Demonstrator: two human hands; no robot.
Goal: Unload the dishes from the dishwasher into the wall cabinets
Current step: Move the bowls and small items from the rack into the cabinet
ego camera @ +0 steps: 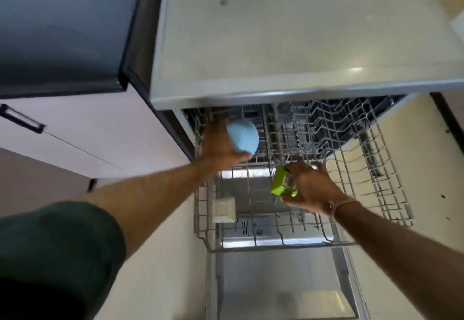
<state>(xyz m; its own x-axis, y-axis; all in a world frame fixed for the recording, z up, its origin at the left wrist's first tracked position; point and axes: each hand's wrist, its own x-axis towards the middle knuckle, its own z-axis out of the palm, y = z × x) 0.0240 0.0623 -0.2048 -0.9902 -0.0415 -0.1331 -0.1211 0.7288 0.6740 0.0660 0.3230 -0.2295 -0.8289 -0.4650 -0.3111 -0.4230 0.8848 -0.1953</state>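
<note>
The dishwasher's wire racks [351,158] are pulled out below the countertop edge, above the open door [276,282]. My left hand [216,148] grips a light blue bowl [243,138] over the back left of the upper rack. My right hand [311,189] holds a small clear container with a green lid [282,182] above the middle of the rack. A white square piece [223,209] sits at the left side of the lower rack. The picture is blurred by motion.
A pale countertop [301,30] overhangs the dishwasher. To the left stands a cabinet with a dark top surface [62,30] and a drawer with a black handle [22,122]. Cream floor lies on both sides of the door.
</note>
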